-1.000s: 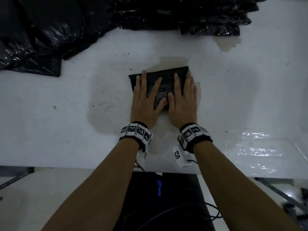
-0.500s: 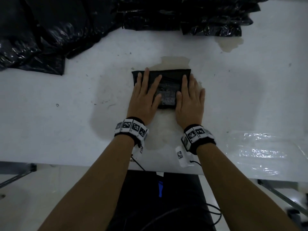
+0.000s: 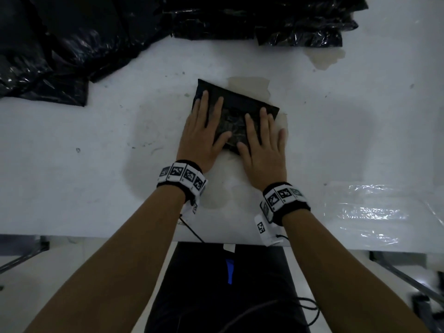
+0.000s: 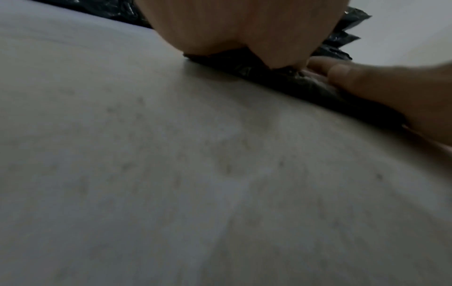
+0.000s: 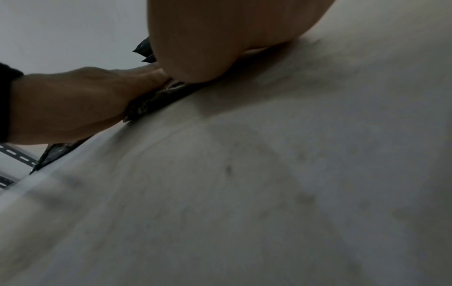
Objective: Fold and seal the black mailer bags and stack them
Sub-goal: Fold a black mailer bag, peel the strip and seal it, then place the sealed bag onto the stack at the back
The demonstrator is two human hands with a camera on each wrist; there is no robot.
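Sealing step right now: my left hand and right hand are spread flat, pressing the folded mailer bag into the counter. Next I'd say it goes on the finished stack.

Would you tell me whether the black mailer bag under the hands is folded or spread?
Folded: the black mailer bag is a compact rectangle beneath flat left hand and right hand.
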